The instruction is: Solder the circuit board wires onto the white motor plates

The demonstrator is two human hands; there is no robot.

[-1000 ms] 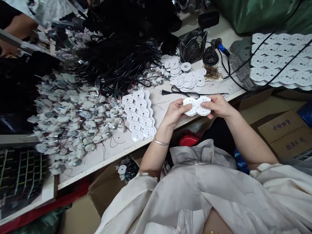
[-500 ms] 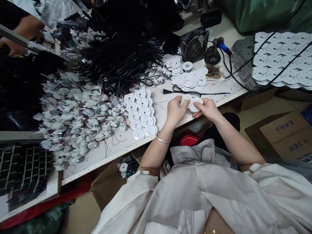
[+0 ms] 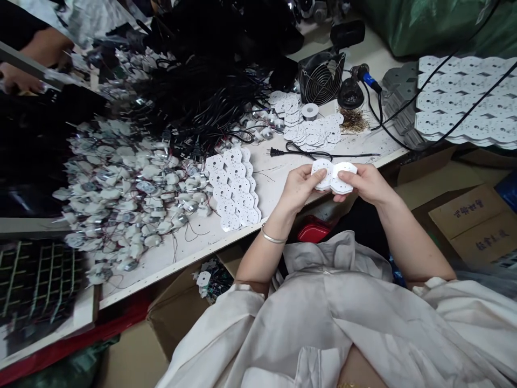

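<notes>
Both my hands hold a small white scalloped circuit board (image 3: 333, 178) above the table's front edge. My left hand (image 3: 299, 188), with a thin metal bangle on the wrist, pinches its left lobe. My right hand (image 3: 363, 184) grips the right lobe, with fingers over its edge. Just beyond the hands lies a black power cord with a plug (image 3: 275, 152). A strip of joined white boards (image 3: 232, 188) lies to the left of my left hand.
Several loose white boards (image 3: 313, 132) lie near a solder spool (image 3: 309, 111), a caged fan (image 3: 322, 78) and a blue-handled soldering iron (image 3: 365, 75). Stacked board sheets (image 3: 460, 102) sit at right; wired motors (image 3: 121, 199) and black cables (image 3: 194, 81) cover the left. A co-worker's arm (image 3: 28, 64) shows top left.
My hands have drawn slightly apart and lifted the board toward my chest, so more of its white face shows. The board has also shifted to the right.
</notes>
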